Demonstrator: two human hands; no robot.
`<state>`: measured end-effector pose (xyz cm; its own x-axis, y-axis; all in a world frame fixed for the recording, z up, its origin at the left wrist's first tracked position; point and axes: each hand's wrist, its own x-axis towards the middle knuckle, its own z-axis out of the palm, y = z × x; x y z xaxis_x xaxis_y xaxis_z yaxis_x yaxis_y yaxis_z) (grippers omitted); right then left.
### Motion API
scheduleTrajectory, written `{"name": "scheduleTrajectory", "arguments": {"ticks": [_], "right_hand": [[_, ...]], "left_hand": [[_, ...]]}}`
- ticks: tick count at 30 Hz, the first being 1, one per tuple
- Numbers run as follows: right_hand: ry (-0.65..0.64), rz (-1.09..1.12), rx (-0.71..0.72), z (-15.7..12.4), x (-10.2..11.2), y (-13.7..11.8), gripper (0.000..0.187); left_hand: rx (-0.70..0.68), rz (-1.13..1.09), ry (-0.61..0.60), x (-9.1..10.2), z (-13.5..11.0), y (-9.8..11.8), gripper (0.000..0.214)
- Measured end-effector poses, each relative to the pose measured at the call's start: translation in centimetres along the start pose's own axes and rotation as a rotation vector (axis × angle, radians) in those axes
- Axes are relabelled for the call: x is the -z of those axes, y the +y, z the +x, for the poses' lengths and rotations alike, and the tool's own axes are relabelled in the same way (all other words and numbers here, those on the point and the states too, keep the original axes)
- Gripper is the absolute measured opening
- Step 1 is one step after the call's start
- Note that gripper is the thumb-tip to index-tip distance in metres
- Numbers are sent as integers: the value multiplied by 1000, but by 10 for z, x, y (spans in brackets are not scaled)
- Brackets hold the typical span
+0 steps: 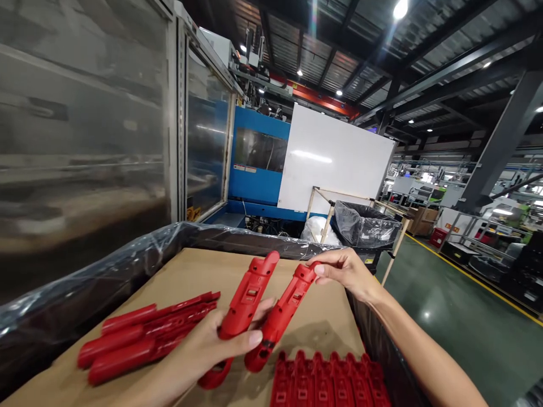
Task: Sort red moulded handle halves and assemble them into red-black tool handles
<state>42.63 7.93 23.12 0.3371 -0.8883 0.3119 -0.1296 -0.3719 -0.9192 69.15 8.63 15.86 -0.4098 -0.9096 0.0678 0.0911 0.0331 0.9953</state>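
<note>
Glossy red plastic handle shells, long and ribbed: left hand (212,345) grips one shell (244,308), right hand (345,271) pinches another shell (282,311) by its tip, over what looks like a cardboard sheet (199,277).

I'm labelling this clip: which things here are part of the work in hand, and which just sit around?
In hand:
left hand gripping one long red moulded plastic shell
right hand pinching the second red shell
red shells laid on the brown cardboard sheet

Lying about:
black-lined bin
white board
blue machine
</note>
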Motion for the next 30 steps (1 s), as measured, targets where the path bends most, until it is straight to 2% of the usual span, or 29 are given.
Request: {"name": "scheduleTrajectory", "arguments": {"ticks": [8, 14, 18, 23, 30], "right_hand": [[8, 2, 22, -4, -9, -10, 30], [-41, 34, 22, -1, -13, -14, 23], [-57, 14, 12, 3, -14, -18, 29], [-10, 51, -24, 9, -18, -22, 32], [2, 30, -12, 11, -23, -26, 34]], "left_hand": [[18, 95, -35, 6, 5, -7, 58], [-15, 162, -14, -6, -5, 6, 34], [-7, 183, -51, -10, -8, 11, 36], [1, 185, -135, -9, -7, 9, 41], [8, 253, -110, -3, -3, 1, 47]]}}
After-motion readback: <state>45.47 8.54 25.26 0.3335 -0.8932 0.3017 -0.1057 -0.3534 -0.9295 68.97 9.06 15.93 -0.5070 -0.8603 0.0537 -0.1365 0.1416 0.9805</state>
